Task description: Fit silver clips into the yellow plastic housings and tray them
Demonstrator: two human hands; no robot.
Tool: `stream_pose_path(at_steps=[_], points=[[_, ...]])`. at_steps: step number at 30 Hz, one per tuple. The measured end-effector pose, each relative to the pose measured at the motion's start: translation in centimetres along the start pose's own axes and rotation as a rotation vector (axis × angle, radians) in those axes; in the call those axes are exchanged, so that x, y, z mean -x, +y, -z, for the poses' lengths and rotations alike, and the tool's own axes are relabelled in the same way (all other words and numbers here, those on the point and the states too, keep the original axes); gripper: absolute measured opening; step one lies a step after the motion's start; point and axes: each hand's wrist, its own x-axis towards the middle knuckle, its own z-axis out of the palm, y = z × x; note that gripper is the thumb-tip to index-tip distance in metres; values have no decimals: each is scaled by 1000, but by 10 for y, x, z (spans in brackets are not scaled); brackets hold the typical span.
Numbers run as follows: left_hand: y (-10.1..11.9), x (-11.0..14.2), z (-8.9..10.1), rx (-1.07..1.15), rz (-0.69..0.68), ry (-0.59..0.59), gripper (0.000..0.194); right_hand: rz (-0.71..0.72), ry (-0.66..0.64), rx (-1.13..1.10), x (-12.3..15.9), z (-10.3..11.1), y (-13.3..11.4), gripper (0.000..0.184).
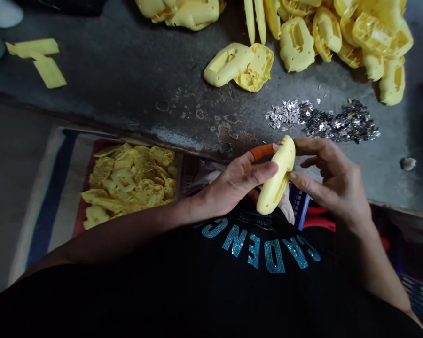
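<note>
A yellow plastic shell [275, 180], rounded and elongated, is tilted on edge in front of my body near the table's front edge. My left hand [245, 176] grips it from the left, thumb on its face; an orange cover wraps one finger. My right hand [333, 180] is at the shell's right side, thumb and fingertips closed in against it; whether a small piece sits between them is hidden. Just beyond lies a heap of small shiny metal clips [324, 121]. Farther back, two yellow shell parts [229, 65] rest side by side, one with its hollow side up.
More yellow shells [370, 33] are piled at the back right, others [186, 13] at the back middle. Yellow strips [49, 70] lie at the left of the grey table [120, 65]. Below its edge, a red crate [82, 211] holds many yellow parts. A whitish lump [408, 163] sits far right.
</note>
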Motion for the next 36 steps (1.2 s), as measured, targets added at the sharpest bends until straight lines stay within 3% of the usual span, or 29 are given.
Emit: stream_pose_path(at_steps=[3, 6, 10, 16, 19, 22, 24, 28, 32, 36], points=[[2, 8, 2, -100, -48, -11, 79, -48, -46, -28, -2, -4, 2, 51], [4, 18, 7, -172, -60, -25, 66, 4, 65, 43, 4, -13, 3, 50], [8, 26, 9, -303, -33, 46, 55, 77, 212, 89, 17, -25, 7, 57], [8, 17, 13, -299, -18, 73, 42, 101, 301, 138, 23, -28, 7, 64], [7, 10, 24, -162, 22, 73, 33, 75, 231, 93, 12, -19, 11, 64], [13, 5, 35, 55, 6, 37, 49, 51, 98, 97, -10, -6, 27, 39], [22, 4, 40, 118, -54, 28, 63, 57, 99, 306, -28, -1, 42, 16], [40, 6, 40, 82, -120, 96, 82, 97, 49, 791, -55, -7, 60, 22], [43, 6, 40, 80, -114, 158, 77, 186, -9, 955, -53, -16, 57, 22], [36, 4, 40, 90, -94, 125, 75, 224, -40, 994, -26, -13, 48, 18]])
